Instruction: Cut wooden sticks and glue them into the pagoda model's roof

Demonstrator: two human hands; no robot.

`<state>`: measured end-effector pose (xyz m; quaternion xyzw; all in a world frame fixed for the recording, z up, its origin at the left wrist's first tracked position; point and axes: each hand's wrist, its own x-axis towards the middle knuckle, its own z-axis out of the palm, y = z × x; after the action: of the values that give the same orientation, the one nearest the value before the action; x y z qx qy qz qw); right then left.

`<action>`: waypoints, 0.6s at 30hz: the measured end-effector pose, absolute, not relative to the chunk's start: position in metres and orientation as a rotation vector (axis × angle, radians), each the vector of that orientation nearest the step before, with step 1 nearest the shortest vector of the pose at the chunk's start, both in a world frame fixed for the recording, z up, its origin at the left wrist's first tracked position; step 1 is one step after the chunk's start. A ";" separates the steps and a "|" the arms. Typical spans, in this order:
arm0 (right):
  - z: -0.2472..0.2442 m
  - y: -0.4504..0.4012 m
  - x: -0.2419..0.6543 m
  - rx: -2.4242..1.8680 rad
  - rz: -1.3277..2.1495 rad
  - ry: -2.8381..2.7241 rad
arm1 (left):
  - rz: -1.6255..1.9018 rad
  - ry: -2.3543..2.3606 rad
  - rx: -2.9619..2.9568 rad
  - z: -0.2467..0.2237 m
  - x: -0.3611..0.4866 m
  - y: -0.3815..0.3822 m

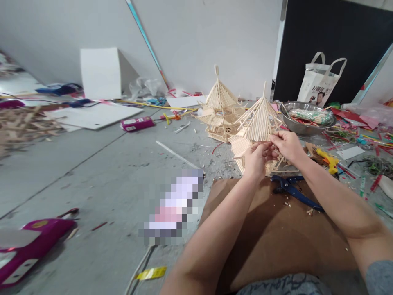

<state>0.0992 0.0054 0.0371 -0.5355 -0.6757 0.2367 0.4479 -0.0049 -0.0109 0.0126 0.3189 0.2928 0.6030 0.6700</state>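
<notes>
A model pavilion [259, 123] made of thin pale wooden sticks stands in front of me, with a pointed roof above lower tiers. At the lower right edge of its roof, my right hand [287, 144] is closed, thumb and fingertips pinching the stick ends. Just below and to the left, my left hand [257, 159] has its fingers curled together, nearly meeting the right fingertips. Whatever sits between the left fingers is too small to make out. Both hands cover part of the lower tier. Behind it to the left stands a similar stick pavilion [217, 108].
Blue cutting pliers [294, 193] lie on a brown board [264, 229]. A yellow glue gun [328, 160] and a metal bowl [307, 127] of packaged sticks are at right. On the left are a pixelated phone-like object [175, 205], purple power strips [37, 246] and a stick pile [27, 127].
</notes>
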 end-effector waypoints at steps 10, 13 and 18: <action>0.037 0.000 0.103 -1.329 0.674 -1.602 | 1.362 0.669 0.713 0.011 -0.005 -0.010; 0.038 -0.001 0.103 -1.347 0.619 -1.606 | 1.359 0.674 0.715 0.011 -0.005 -0.009; 0.036 0.000 0.106 -1.397 0.641 -1.595 | 1.366 0.685 0.724 0.009 -0.005 -0.008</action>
<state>0.1055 -0.0001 0.0362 -0.5641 -0.6441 0.2591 0.4470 -0.0051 -0.0080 0.0093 0.3205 0.3032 0.6043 0.6634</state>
